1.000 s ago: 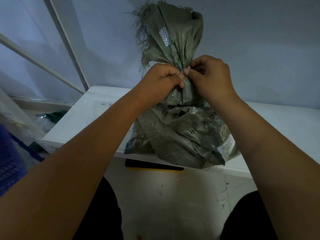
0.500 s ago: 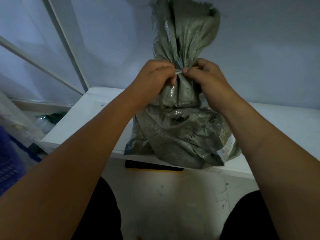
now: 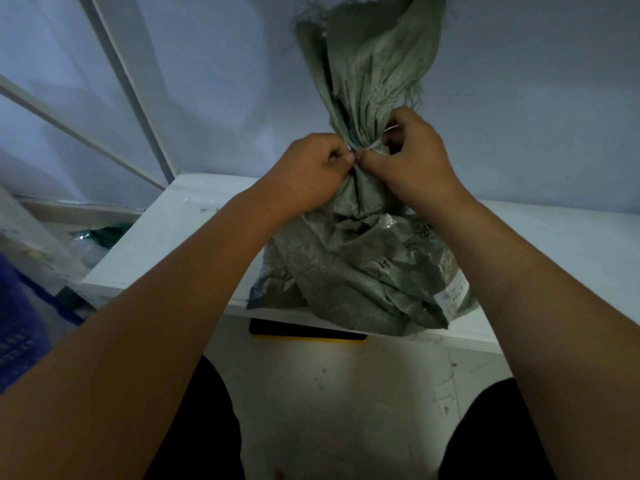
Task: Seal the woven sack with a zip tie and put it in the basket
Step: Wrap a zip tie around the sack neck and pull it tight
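Sack [image 3: 360,271] stands upright on the white shelf [image 3: 180,230], neck gathered, frayed top fanned above. Zip tie [image 3: 375,144] is a thin pale band at the neck. Left hand [image 3: 308,171] and right hand [image 3: 412,157] pinch it from either side. Sealing step, likely cinching. Next: pull tail tight, then lift toward blue basket [image 3: 17,327], well apart at left.

My grey-green woven sack [image 3: 360,271] stands upright on the white ledge [image 3: 180,230], its bulging base slightly over the front edge. Its neck is bunched tight, the frayed mouth fanning out above. A thin pale zip tie [image 3: 375,144] circles that neck. The blue basket [image 3: 17,323] sits low at my far left, well apart.
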Available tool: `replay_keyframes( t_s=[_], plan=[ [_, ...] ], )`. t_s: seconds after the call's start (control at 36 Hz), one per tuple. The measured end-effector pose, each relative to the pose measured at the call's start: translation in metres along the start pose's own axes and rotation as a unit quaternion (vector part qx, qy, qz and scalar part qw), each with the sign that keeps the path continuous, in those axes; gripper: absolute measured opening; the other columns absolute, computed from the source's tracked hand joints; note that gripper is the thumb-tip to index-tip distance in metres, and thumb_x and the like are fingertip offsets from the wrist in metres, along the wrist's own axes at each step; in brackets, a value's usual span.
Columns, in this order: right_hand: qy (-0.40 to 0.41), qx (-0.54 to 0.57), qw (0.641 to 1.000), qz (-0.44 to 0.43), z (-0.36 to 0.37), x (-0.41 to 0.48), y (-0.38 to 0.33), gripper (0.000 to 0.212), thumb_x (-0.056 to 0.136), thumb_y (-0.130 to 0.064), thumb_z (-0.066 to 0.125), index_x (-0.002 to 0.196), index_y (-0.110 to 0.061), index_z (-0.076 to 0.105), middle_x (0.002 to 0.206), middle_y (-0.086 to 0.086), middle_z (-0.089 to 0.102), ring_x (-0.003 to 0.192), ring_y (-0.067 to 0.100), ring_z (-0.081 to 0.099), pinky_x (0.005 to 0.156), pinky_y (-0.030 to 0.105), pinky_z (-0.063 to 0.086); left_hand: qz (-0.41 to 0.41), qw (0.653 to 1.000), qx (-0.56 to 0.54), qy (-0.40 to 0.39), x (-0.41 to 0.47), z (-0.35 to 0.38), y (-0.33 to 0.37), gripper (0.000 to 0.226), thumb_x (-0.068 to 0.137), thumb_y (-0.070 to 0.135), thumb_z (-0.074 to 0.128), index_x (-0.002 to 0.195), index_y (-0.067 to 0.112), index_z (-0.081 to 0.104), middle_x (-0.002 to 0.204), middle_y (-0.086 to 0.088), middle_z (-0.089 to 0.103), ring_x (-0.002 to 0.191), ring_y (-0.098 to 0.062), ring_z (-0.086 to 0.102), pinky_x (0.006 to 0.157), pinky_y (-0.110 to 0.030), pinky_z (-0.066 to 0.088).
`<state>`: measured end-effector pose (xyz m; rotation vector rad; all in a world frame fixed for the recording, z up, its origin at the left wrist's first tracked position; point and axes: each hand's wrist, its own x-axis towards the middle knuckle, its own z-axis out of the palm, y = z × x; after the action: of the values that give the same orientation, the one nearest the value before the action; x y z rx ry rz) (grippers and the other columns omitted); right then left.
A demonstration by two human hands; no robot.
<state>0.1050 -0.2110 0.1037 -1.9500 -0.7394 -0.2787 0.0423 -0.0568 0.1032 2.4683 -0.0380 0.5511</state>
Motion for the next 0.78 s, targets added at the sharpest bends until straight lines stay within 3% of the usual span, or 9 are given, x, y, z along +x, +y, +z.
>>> replay_keyframes(
  t_s=[0.06, 0.14, 0.22, 0.28, 0.44, 0.56, 0.69, 0.78],
  plan=[
    [-0.009, -0.037, 0.999, -0.018, 0.000, -0.001, 0.002, 0.029, 0.078, -0.028, 0.077, 0.094, -0.016, 0.056, 0.086, 0.001, 0.066, 0.078, 0.015, 0.063, 0.066, 0.028, 0.049, -0.002, 1.000, 0.012, -0.024, -0.002, 0.000, 0.001, 0.024, 0.101, 0.020, 0.051, 0.090, 0.004, 0.066, 0.080, -0.002, 0.058, 0.068, -0.009, 0.051, 0.057, -0.020, 0.036],
    [-0.030, -0.092, 0.994, -0.051, 0.001, -0.004, 0.003, 0.034, 0.079, -0.029, 0.076, 0.086, -0.013, 0.047, 0.070, -0.005, 0.053, 0.061, 0.008, 0.049, 0.054, 0.019, 0.037, -0.026, 0.997, 0.013, -0.068, -0.004, 0.001, 0.003, 0.029, 0.101, 0.015, 0.048, 0.079, 0.003, 0.062, 0.070, -0.003, 0.053, 0.065, -0.013, 0.049, 0.059, -0.028, 0.037],
    [-0.046, -0.109, 0.991, -0.065, 0.002, -0.005, 0.004, 0.036, 0.079, -0.035, 0.073, 0.092, -0.008, 0.054, 0.079, 0.003, 0.065, 0.074, 0.017, 0.061, 0.063, 0.030, 0.050, -0.068, 0.993, -0.025, -0.091, -0.006, -0.001, 0.005, 0.033, 0.101, 0.013, 0.044, 0.071, 0.007, 0.057, 0.067, -0.003, 0.051, 0.064, -0.012, 0.048, 0.061, -0.026, 0.038],
    [-0.052, -0.113, 0.990, -0.064, 0.002, -0.004, 0.003, 0.040, 0.077, -0.040, 0.069, 0.099, -0.008, 0.059, 0.088, 0.006, 0.069, 0.083, 0.023, 0.066, 0.071, 0.036, 0.055, -0.079, 0.992, -0.045, -0.092, -0.008, -0.003, 0.008, 0.032, 0.101, 0.013, 0.043, 0.073, 0.006, 0.056, 0.066, -0.002, 0.050, 0.062, -0.010, 0.047, 0.060, -0.025, 0.038],
    [-0.043, -0.119, 0.990, -0.064, 0.002, -0.001, 0.007, 0.027, 0.080, -0.034, 0.073, 0.093, -0.019, 0.055, 0.090, 0.002, 0.066, 0.088, 0.021, 0.064, 0.069, 0.028, 0.045, -0.068, 0.993, -0.043, -0.088, -0.010, -0.005, 0.010, 0.033, 0.102, 0.019, 0.044, 0.082, 0.000, 0.061, 0.073, -0.012, 0.055, 0.068, -0.017, 0.052, 0.067, -0.030, 0.043],
    [-0.027, -0.130, 0.990, -0.052, 0.002, 0.001, 0.009, 0.032, 0.084, -0.027, 0.075, 0.109, -0.011, 0.062, 0.102, 0.008, 0.070, 0.091, 0.021, 0.064, 0.075, 0.026, 0.045, -0.049, 0.995, -0.051, -0.075, -0.012, -0.001, 0.011, 0.035, 0.102, 0.020, 0.044, 0.079, -0.002, 0.059, 0.071, -0.012, 0.057, 0.063, -0.014, 0.051, 0.064, -0.031, 0.044],
    [-0.008, -0.140, 0.989, -0.055, 0.002, 0.003, 0.013, 0.020, 0.085, -0.019, 0.071, 0.101, -0.010, 0.065, 0.091, 0.009, 0.074, 0.084, 0.021, 0.066, 0.072, 0.027, 0.048, -0.026, 0.997, -0.046, -0.057, -0.014, 0.003, 0.016, 0.037, 0.100, 0.028, 0.043, 0.079, 0.001, 0.058, 0.069, -0.011, 0.057, 0.064, -0.017, 0.054, 0.067, -0.046, 0.053],
    [-0.006, -0.136, 0.989, -0.063, 0.001, 0.002, 0.014, 0.012, 0.084, -0.015, 0.070, 0.094, -0.010, 0.066, 0.087, 0.007, 0.074, 0.081, 0.020, 0.067, 0.074, 0.028, 0.049, -0.017, 0.997, -0.064, -0.051, -0.015, 0.003, 0.020, 0.035, 0.101, 0.022, 0.044, 0.079, -0.002, 0.058, 0.066, -0.007, 0.053, 0.063, -0.015, 0.052, 0.066, -0.046, 0.051]
  ],
)
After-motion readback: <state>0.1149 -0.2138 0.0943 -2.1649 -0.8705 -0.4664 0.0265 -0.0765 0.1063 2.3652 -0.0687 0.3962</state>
